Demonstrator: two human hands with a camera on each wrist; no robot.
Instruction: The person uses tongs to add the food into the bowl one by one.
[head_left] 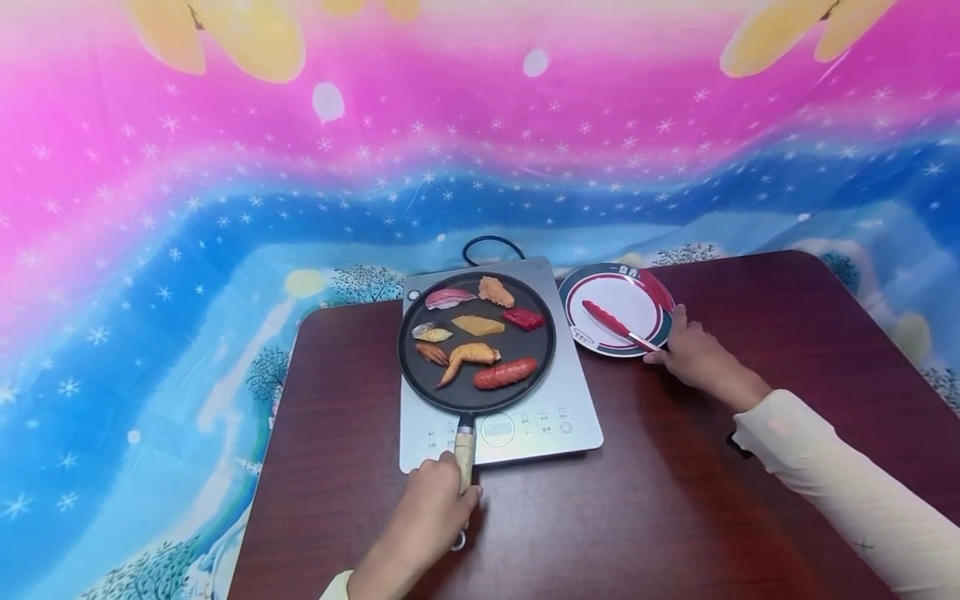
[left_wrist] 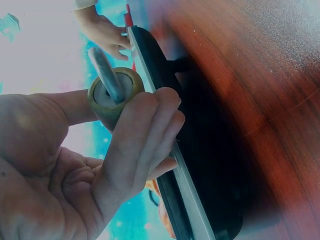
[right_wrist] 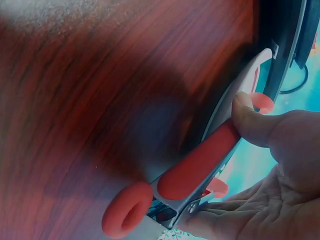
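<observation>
My left hand point(head_left: 427, 510) grips the wooden handle point(head_left: 464, 458) of a round black frying pan point(head_left: 420, 387). The left wrist view shows the handle's end, with its metal loop point(left_wrist: 107, 75), above my curled fingers. In the pan lie a scored sausage point(head_left: 506, 373), a chicken wing point(head_left: 474, 354), a fried piece point(head_left: 495, 292), a yellow slice point(head_left: 477, 325), a red slice point(head_left: 522, 319) and several other pieces. My right hand point(head_left: 697, 354) is at the plate's point(head_left: 633, 296) right rim, holding red-handled tongs point(right_wrist: 197, 165) between thumb and fingers. Their red tip point(head_left: 603, 316) lies over the plate.
Under the pan is a silver induction cooker point(head_left: 577, 417), its black cord point(head_left: 492, 239) looping behind. The plate stands against its right side. A dark wooden table point(head_left: 337, 433) carries everything. A patterned cloth point(head_left: 450, 192) hangs behind the table and along its left side.
</observation>
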